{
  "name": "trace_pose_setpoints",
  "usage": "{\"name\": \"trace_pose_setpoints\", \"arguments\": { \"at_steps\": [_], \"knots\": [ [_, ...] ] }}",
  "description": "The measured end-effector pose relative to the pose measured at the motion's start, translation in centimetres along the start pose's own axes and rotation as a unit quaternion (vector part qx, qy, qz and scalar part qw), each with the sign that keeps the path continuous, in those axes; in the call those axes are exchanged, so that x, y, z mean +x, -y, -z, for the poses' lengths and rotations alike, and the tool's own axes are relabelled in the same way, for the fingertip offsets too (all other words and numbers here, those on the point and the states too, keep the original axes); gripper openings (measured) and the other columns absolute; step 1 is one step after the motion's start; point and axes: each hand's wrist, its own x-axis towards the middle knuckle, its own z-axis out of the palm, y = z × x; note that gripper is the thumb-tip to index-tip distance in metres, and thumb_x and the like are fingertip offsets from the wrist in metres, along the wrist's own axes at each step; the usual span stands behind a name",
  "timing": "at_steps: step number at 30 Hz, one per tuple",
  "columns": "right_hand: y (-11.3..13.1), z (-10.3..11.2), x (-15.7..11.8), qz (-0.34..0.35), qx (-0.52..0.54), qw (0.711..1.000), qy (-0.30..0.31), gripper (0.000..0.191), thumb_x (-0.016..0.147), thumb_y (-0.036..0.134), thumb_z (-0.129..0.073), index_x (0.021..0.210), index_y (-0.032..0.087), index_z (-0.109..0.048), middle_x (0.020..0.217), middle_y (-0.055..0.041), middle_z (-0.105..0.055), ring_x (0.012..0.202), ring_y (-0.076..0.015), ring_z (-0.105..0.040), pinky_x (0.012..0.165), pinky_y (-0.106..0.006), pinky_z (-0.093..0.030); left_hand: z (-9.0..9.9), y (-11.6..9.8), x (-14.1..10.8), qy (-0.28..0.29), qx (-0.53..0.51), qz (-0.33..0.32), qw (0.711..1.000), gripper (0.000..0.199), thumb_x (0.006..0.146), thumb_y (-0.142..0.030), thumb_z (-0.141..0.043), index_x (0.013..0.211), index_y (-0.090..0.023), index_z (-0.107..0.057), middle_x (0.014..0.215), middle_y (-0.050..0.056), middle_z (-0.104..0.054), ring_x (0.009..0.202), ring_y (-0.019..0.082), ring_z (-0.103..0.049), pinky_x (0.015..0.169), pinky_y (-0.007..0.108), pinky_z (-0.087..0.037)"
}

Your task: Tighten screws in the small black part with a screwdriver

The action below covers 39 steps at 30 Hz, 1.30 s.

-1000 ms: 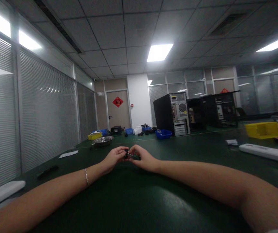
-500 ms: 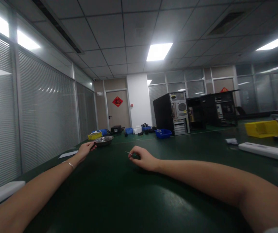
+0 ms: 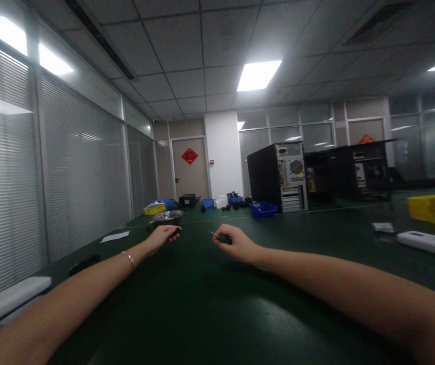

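Observation:
My left hand (image 3: 162, 239) is closed on a small dark object (image 3: 175, 232) pinched at the fingertips; its kind is too small to make out. It hovers just in front of the round metal bowl (image 3: 167, 218). Across a short gap, my right hand (image 3: 238, 244) is wrapped round a screwdriver (image 3: 214, 234). Its thin metal shaft points left toward my left hand, while the fingers mostly cover the greenish handle. Both hands are above the dark green table (image 3: 187, 294).
Computer cases (image 3: 278, 177) stand at the back right, with a blue bin (image 3: 263, 209) in front. A yellow bin (image 3: 433, 209) and a white bar (image 3: 430, 243) lie at right. Near the left edge are white paper (image 3: 114, 236) and another white bar (image 3: 12, 301).
My left hand has moved right, away from the bowl's edge and toward my right hand, with the small dark object in its fingers. The view has shifted slightly left.

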Motion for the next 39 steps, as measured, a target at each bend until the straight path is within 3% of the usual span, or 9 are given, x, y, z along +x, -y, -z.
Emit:
{"name": "trace_pose_setpoints", "arguments": {
  "at_steps": [6,11,20,24,29,39],
  "knots": [
    [-0.5,0.5,0.8,-0.002,-0.033,0.999,-0.039,0.014,0.077,0.020,-0.055,0.088,0.017,-0.063,0.087,-0.0032,-0.063,0.081,-0.0165,-0.055,0.072,-0.027,-0.041,-2.3,-1.2,-0.6,0.051,-0.045,0.000,0.998,0.043,0.079,-0.045,-0.051,0.107,-0.015,-0.059,0.095,0.010,-0.064,0.072,0.012,-0.055,0.064,0.024,-0.042],
    [-0.2,0.8,1.0,-0.014,-0.065,0.998,-0.022,0.016,0.076,0.024,-0.054,0.087,0.016,-0.064,0.085,-0.0030,-0.064,0.075,-0.0153,-0.055,0.066,-0.025,-0.040,-4.6,-2.3,-1.5,0.130,-0.039,-0.022,0.990,0.041,0.079,-0.040,-0.054,0.109,-0.012,-0.055,0.093,0.012,-0.065,0.063,0.011,-0.056,0.057,0.024,-0.042],
    [-0.6,0.3,-0.7,-0.082,-0.084,0.993,0.011,0.025,0.076,0.035,-0.056,0.088,0.015,-0.066,0.082,-0.0045,-0.065,0.072,-0.0164,-0.054,0.065,-0.027,-0.039,-7.9,-2.7,-3.3,0.155,-0.019,-0.047,0.987,0.031,0.081,-0.033,-0.053,0.100,-0.009,-0.058,0.087,0.010,-0.065,0.058,0.007,-0.053,0.052,0.019,-0.039],
    [0.1,0.5,-1.2,-0.119,-0.101,0.988,0.001,0.029,0.076,0.040,-0.057,0.086,0.015,-0.067,0.069,-0.0026,-0.061,0.057,-0.0122,-0.046,0.054,-0.024,-0.034,-8.3,-3.4,-4.0,0.177,-0.047,-0.052,0.982,0.030,0.082,-0.031,-0.052,0.101,-0.008,-0.057,0.088,0.011,-0.065,0.057,0.006,-0.054,0.054,0.019,-0.040],
    [0.3,0.7,-1.4,-0.149,-0.072,0.986,0.000,0.029,0.076,0.040,-0.058,0.087,0.015,-0.066,0.065,-0.0015,-0.058,0.051,-0.0100,-0.041,0.050,-0.023,-0.031,-8.2,-4.7,-5.1,0.199,-0.054,-0.049,0.977,0.031,0.083,-0.029,-0.051,0.103,-0.006,-0.055,0.089,0.012,-0.065,0.060,0.007,-0.054,0.055,0.020,-0.042],
    [0.8,-0.2,-1.2,-0.223,0.054,0.973,0.002,0.026,0.079,0.040,-0.055,0.091,0.019,-0.063,0.073,-0.0028,-0.060,0.054,-0.0119,-0.050,0.048,-0.024,-0.036,-7.8,-4.9,-4.6,0.207,-0.102,-0.020,0.973,0.031,0.083,-0.031,-0.050,0.105,-0.009,-0.056,0.090,0.011,-0.065,0.065,0.009,-0.057,0.062,0.024,-0.045]
  ]
}}
